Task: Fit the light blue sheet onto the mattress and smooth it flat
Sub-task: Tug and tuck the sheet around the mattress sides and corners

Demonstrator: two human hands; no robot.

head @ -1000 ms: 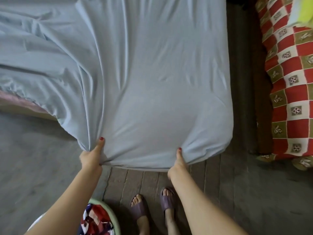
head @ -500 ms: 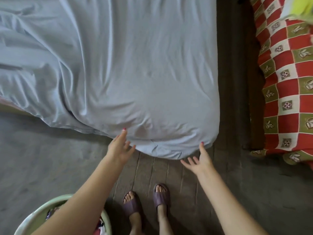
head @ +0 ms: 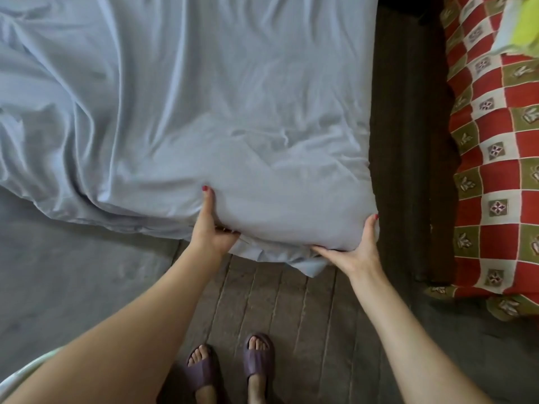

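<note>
The light blue sheet (head: 221, 112) covers the mattress, which is hidden beneath it, and fills the upper left of the head view. It is creased, with deep folds on the left. My left hand (head: 211, 228) grips the near edge, thumb on top and fingers underneath. My right hand (head: 360, 249) holds the near right corner, thumb up its side and fingers tucked below. A loose flap of sheet (head: 306, 262) hangs between my hands.
A dark wooden bed frame (head: 408, 141) runs along the right of the mattress. A red, white and green checked blanket (head: 501, 170) lies further right. A pale green basin rim (head: 26, 371) shows at bottom left. My feet in purple slippers (head: 256, 360) stand on plank flooring.
One second ago both hands pulled the sheet's edge; half a second ago they let go and opened. Now both have closed on the near end again, further right at the corner.
</note>
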